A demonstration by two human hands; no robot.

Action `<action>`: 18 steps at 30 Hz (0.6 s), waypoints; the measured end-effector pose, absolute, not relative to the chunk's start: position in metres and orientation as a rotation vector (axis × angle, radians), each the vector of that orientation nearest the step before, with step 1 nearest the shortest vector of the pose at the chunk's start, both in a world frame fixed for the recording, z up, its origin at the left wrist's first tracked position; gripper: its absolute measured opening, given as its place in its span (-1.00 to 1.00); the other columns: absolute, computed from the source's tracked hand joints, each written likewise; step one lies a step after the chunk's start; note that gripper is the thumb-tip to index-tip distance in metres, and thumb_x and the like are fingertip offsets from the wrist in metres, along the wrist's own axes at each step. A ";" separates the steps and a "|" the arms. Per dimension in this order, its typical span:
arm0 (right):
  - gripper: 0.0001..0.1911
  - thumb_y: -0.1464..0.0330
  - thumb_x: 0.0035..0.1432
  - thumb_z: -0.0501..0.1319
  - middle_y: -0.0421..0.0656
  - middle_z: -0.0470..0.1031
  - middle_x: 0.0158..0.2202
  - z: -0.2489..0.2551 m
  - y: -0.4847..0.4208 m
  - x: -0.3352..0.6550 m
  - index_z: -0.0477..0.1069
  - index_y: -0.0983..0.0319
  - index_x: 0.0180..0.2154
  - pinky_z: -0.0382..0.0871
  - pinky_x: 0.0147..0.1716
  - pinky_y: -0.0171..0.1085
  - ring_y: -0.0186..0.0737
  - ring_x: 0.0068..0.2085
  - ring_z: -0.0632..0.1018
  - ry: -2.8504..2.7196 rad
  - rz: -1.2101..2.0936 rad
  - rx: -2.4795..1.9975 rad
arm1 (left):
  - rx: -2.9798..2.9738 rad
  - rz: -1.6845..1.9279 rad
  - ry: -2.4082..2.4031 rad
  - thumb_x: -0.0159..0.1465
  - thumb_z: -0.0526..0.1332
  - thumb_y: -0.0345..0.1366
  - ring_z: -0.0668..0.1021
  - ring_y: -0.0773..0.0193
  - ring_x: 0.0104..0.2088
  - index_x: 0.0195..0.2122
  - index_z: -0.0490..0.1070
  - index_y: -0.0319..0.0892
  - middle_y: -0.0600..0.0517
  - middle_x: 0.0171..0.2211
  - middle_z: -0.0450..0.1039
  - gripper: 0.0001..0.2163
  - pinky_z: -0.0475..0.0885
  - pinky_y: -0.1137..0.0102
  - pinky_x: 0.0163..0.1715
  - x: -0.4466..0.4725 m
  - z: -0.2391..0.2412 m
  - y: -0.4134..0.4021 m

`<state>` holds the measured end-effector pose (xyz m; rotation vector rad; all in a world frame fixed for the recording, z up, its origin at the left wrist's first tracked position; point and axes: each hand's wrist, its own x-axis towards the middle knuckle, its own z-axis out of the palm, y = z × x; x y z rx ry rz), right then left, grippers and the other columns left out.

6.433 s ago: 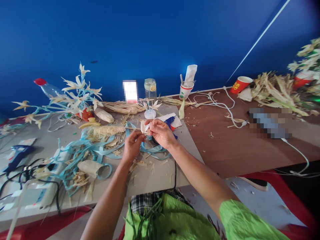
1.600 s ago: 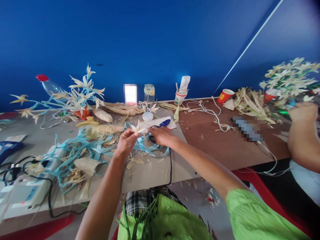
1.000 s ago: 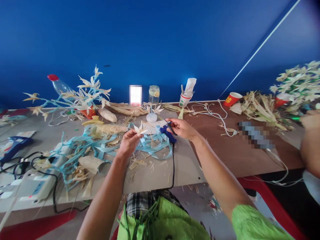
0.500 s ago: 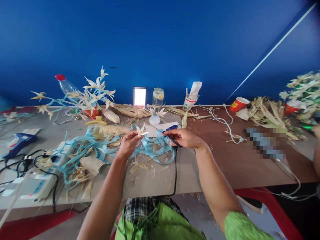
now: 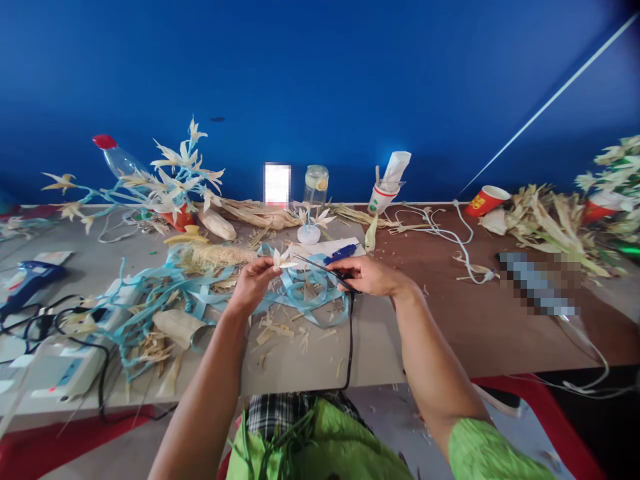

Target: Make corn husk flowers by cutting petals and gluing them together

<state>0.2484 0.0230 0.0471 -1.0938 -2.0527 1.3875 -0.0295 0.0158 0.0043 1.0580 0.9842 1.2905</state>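
Pinched in the fingertips of my left hand (image 5: 254, 281) is a small pale flower (image 5: 283, 259) with pointed petals that look like dried corn husk. My right hand (image 5: 374, 275) is closed round the dark handles of a pair of scissors (image 5: 315, 264). Their thin blades point left, with the tips close to the petals. Behind the right hand lies a blue glue gun (image 5: 343, 253) on a white sheet. Light blue ribbon (image 5: 325, 317) lies in loops under both hands. A white round base (image 5: 309, 235) with more pale flowers stands just beyond.
Left, flowered blue stems (image 5: 187, 157) rise from a red cup near a clear bottle (image 5: 120, 160). A second blue glue gun (image 5: 30, 283), cables and a power strip (image 5: 80, 373) lie nearer. Right are white cords (image 5: 440, 233), a red cup (image 5: 487, 200) and dried husks (image 5: 545, 220).
The scissor blades show apart now, where they looked like one thin line before. Both hands stay almost in place, still holding the flower and scissors. The camera view has shifted slightly.
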 end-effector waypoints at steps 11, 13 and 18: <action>-0.47 0.28 -0.06 0.31 -0.10 0.55 -0.13 0.051 0.023 0.254 0.42 0.22 0.01 0.42 -0.11 -0.23 -0.24 -0.17 0.55 -2.048 1.359 -1.127 | 1.120 1.245 1.011 -0.07 0.40 -0.23 0.39 0.37 -0.47 -0.48 0.50 -0.20 0.09 -0.51 0.44 -0.81 0.25 0.44 -0.38 -0.029 0.009 0.014; -0.48 0.29 -0.06 0.31 -0.10 0.55 -0.12 0.053 0.022 0.255 0.43 0.21 0.01 0.42 -0.11 -0.24 -0.25 -0.18 0.55 -2.044 1.376 -1.136 | 1.133 1.233 1.008 -0.07 0.39 -0.23 0.39 0.37 -0.47 -0.47 0.51 -0.20 0.08 -0.49 0.44 -0.82 0.26 0.44 -0.37 -0.029 0.008 0.014; -0.51 0.33 -0.04 0.29 -0.12 0.56 -0.15 0.056 0.020 0.259 0.44 0.20 0.00 0.42 -0.17 -0.29 -0.27 -0.21 0.55 -2.083 1.373 -1.178 | 1.172 1.204 1.042 -0.06 0.39 -0.22 0.38 0.38 -0.48 -0.47 0.51 -0.21 0.09 -0.50 0.43 -0.81 0.26 0.43 -0.38 -0.031 0.008 0.014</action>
